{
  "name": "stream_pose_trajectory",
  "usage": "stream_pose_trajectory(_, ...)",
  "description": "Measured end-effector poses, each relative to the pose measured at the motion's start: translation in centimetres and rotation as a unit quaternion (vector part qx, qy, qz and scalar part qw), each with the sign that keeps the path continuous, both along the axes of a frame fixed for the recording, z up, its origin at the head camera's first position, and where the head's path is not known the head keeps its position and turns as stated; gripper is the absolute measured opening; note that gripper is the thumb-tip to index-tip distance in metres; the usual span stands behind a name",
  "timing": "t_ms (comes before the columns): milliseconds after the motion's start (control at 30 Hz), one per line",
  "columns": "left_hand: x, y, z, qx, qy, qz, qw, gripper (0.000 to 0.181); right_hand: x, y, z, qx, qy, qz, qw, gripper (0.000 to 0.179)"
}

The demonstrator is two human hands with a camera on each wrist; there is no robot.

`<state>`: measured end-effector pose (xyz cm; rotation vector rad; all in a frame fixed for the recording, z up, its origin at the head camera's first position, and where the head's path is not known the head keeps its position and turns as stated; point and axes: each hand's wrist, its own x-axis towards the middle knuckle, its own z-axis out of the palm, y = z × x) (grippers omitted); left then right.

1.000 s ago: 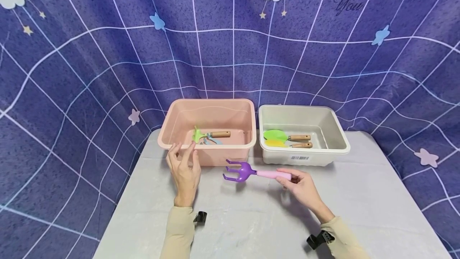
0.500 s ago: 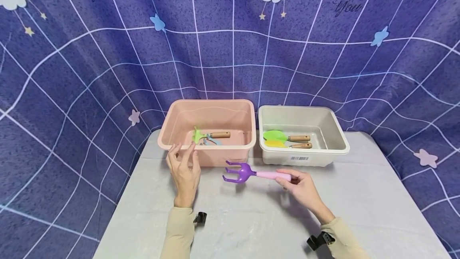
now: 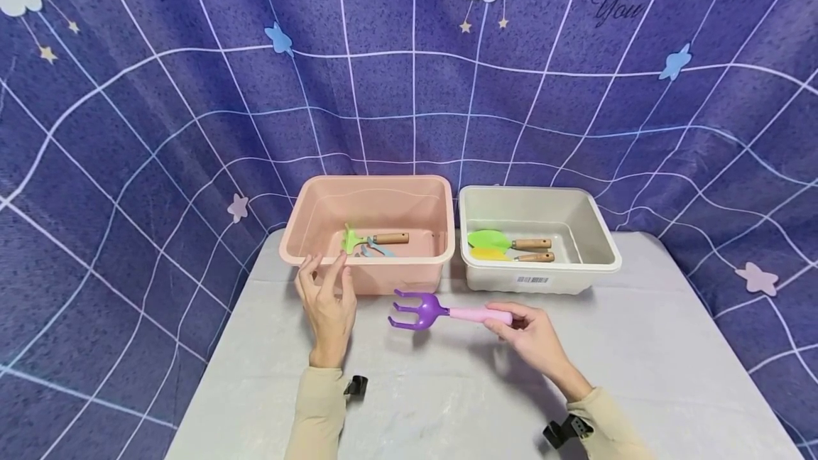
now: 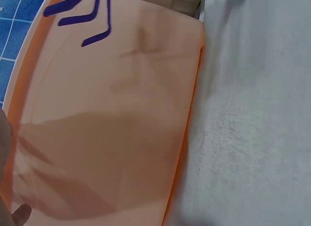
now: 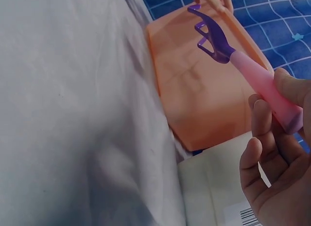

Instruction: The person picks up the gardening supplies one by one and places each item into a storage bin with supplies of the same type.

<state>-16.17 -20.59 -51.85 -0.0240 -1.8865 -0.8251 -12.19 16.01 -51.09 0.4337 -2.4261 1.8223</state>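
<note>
In the head view my right hand [image 3: 533,339] holds a hand rake by its pink handle [image 3: 469,314], above the table. The rake's purple three-pronged head [image 3: 422,312] points left, in front of the pink bin [image 3: 409,277]. Thumb and fingers pinch the handle near its end, as the right wrist view shows. My left hand [image 3: 329,311] holds the pink bin's front rim near the left corner, fingers over the rim and thumb on the outer wall. Inside that bin lie a green tool with a wooden handle [image 3: 391,238] and a partly hidden light-blue tool [image 3: 381,250].
Right of the pink bin stands a white bin [image 3: 562,279] with a barcode label. It contains a green trowel [image 3: 488,239] and a yellow trowel [image 3: 488,254], both wooden-handled. Behind both bins hangs a blue patterned curtain [image 3: 409,84]. A light grey cloth covers the table [image 3: 415,403].
The right hand and the hand rake have shifted slightly left and a little nearer to me over the last half second. My left hand has stayed at the rim.
</note>
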Motion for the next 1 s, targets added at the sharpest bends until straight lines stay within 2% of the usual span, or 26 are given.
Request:
stream_pose_trajectory(500, -0.1, -0.1, -0.1, 0.004, 0.004, -0.002, 1.0000, 0.025, -0.1, 0.0, 1.8, 0.005, -0.028, -0.018, 0.9994, 0.033)
stream_pose_trajectory(800, -0.1, -0.1, 0.0, 0.000, 0.002, -0.003, 1.0000, 0.025, -0.1, -0.3, 2.2, -0.010, -0.030, -0.026, 0.9992, 0.032)
stream_pose_trajectory(1000, -0.1, -0.1, 0.0, -0.002, -0.001, -0.002, 1.0000, 0.025, 0.0, -0.5, 2.4, -0.009, -0.017, -0.026, 0.9995, 0.032)
